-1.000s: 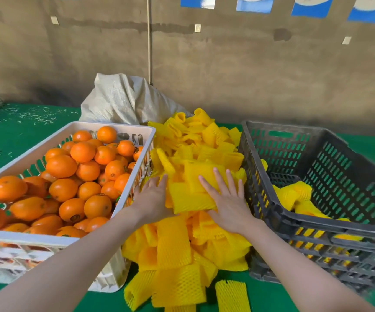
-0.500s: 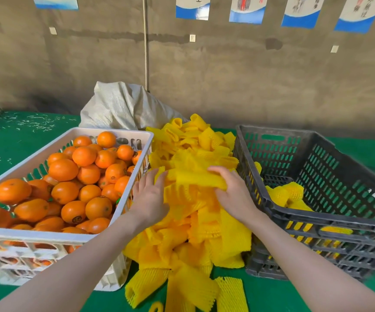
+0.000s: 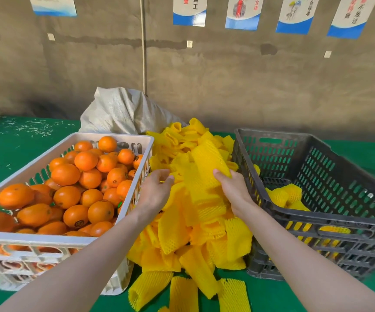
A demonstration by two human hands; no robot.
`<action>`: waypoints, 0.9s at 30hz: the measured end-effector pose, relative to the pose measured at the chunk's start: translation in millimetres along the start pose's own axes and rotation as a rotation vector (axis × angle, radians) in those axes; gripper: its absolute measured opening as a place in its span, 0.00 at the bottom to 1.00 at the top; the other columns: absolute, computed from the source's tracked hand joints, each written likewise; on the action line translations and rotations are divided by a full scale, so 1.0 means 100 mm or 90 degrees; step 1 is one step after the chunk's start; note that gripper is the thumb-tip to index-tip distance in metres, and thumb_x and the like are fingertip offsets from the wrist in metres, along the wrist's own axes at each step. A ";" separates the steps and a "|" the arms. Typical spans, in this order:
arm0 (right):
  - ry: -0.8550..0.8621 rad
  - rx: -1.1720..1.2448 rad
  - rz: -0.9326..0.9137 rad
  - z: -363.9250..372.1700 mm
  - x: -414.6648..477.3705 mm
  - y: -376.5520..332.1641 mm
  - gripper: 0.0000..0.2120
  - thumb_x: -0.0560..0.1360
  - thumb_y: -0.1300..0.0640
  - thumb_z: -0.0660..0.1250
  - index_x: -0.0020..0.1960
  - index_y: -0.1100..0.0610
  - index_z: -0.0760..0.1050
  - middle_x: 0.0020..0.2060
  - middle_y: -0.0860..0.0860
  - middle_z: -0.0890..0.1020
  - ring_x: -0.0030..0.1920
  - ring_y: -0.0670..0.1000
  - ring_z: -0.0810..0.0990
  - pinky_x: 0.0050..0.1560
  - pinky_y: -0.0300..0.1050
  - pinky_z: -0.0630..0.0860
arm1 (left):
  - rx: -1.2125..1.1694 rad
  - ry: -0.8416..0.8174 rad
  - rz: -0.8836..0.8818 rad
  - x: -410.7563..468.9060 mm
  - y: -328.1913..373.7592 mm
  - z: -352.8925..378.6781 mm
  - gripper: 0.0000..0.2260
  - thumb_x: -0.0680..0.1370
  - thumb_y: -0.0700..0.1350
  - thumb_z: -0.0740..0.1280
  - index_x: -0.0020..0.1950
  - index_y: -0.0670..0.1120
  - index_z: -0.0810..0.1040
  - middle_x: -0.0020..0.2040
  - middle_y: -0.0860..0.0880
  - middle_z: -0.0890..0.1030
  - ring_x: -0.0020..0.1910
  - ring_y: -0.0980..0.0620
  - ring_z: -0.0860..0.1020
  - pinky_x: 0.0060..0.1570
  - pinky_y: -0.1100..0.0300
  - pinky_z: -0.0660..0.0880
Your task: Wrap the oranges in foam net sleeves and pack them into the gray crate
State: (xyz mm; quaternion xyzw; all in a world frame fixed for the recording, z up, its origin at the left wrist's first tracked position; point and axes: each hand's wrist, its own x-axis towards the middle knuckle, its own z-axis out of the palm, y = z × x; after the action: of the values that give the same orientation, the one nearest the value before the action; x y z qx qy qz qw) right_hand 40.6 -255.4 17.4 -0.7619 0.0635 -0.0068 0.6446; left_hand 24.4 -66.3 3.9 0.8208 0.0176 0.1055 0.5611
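Head view: a pile of foam sleeves (image 3: 195, 221) lies on the green tabletop (image 3: 24, 140). The right grip (image 3: 233, 190) clasps one sleeve (image 3: 206, 161) above the pile. The left grip (image 3: 155, 192) curls at the pile's left edge; I cannot tell whether it holds anything. Oranges (image 3: 69, 188) fill the white crate (image 3: 35, 239) left of the pile. The gray crate (image 3: 317, 222) stands right of it.

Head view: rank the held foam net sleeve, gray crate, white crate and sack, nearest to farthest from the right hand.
1. Foam net sleeve: gripped in the right hand.
2. Gray crate: just right of it.
3. White crate: left, across the sleeve pile.
4. Sack: behind, by the wall.
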 end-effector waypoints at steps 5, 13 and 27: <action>-0.108 0.195 0.047 0.04 -0.17 -0.07 0.21 0.75 0.59 0.67 0.66 0.60 0.70 0.61 0.58 0.78 0.57 0.59 0.78 0.53 0.53 0.75 | -0.236 -0.067 0.005 0.06 0.25 -0.06 0.20 0.77 0.47 0.68 0.69 0.52 0.71 0.57 0.55 0.76 0.57 0.50 0.76 0.51 0.55 0.77; -0.050 -0.251 -0.467 0.11 -0.34 -0.23 0.29 0.73 0.60 0.70 0.70 0.46 0.63 0.65 0.46 0.71 0.65 0.44 0.68 0.62 0.36 0.67 | -0.006 -0.041 0.205 -0.03 0.35 -0.12 0.11 0.71 0.37 0.74 0.47 0.50 0.79 0.38 0.51 0.76 0.32 0.62 0.72 0.31 0.68 0.69; -0.048 -0.380 -0.597 0.84 -0.26 -0.54 0.07 0.68 0.63 0.73 0.41 0.61 0.75 0.40 0.53 0.77 0.45 0.49 0.73 0.49 0.44 0.68 | -0.018 0.083 0.097 0.13 0.14 -0.60 0.21 0.76 0.55 0.67 0.31 0.43 0.69 0.28 0.50 0.67 0.27 0.58 0.65 0.29 0.62 0.61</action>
State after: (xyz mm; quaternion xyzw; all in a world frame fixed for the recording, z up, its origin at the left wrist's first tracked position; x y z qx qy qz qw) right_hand 27.5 -161.6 58.6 -0.8575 -0.3067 -0.2474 0.3308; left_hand 24.6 -14.4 39.4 0.8030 -0.0104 0.2012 0.5608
